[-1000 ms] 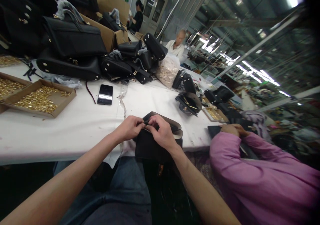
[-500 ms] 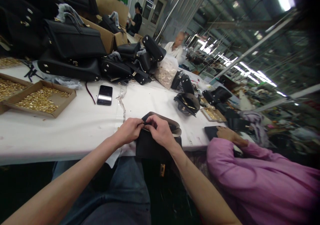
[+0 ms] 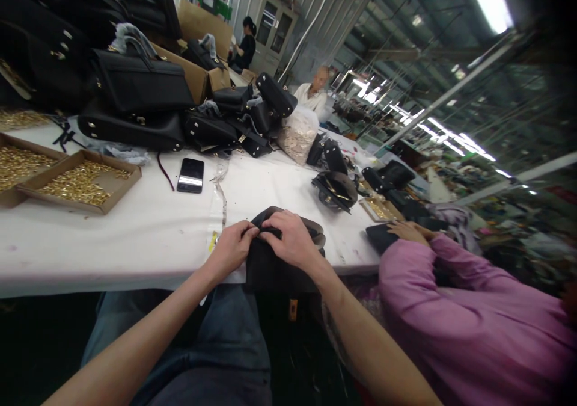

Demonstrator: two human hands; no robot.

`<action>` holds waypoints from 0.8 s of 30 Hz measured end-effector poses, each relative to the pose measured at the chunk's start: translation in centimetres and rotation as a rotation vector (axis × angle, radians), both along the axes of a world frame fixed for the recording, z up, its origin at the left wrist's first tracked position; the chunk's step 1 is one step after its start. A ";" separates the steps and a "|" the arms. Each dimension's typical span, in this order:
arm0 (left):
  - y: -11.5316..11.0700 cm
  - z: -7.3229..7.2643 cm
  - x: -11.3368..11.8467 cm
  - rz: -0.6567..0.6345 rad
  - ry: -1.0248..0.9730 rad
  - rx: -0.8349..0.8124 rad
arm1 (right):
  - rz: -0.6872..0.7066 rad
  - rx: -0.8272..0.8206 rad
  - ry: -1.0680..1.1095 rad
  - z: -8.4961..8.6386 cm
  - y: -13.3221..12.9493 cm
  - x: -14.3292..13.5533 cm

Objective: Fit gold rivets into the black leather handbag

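Grip: the left hand and the right hand are close together, thumbs against fingers, and both seem to pinch the upper rim of the black handbag. Whether some small part is between the fingertips cannot be told, because the fingers cover it.
Bag rim: the held edge could slip out, as only a short piece of it is pinched. If the two hands pull unevenly, it may crease.
Bag mouth: it gapes to the right of the pinch and shows a greyish lining. This lining might be caught under the fingers, since it lies just beside them.
Bag body: it is at the near edge of the white-covered table, its lower side reaching to that edge or slightly over. Should both hands loosen together, the bag might slide down, for little seems to support it in front.
Pink sleeve: the sleeve of a co-worker is near the right forearm. A bump between elbows could disturb the pinch.
Phone: the smartphone lies flat beyond the left hand, apart from the bag, so it is probably a small risk.
Hardware tray: the cardboard tray of gold-coloured pieces is well to the left. A wide swing of the left arm could knock it and scatter them.
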State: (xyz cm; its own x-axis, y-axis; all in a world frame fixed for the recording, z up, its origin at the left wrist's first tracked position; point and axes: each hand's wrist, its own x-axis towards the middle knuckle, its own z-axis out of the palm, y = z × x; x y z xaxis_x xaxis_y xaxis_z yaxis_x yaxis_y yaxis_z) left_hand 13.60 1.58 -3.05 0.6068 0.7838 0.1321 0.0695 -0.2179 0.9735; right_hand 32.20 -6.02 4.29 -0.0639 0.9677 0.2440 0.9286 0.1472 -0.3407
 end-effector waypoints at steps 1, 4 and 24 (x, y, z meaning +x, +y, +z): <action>-0.2 0.0 0.0 0.007 -0.009 -0.008 | 0.016 0.006 0.006 0.0 0.1 0.0; -0.7 -0.1 -0.1 0.026 -0.037 -0.032 | 0.032 -0.002 0.092 -0.1 -0.1 -0.2; -2.7 -0.5 0.0 0.101 -0.086 -0.069 | 0.004 0.168 0.174 -2.4 -2.0 -1.7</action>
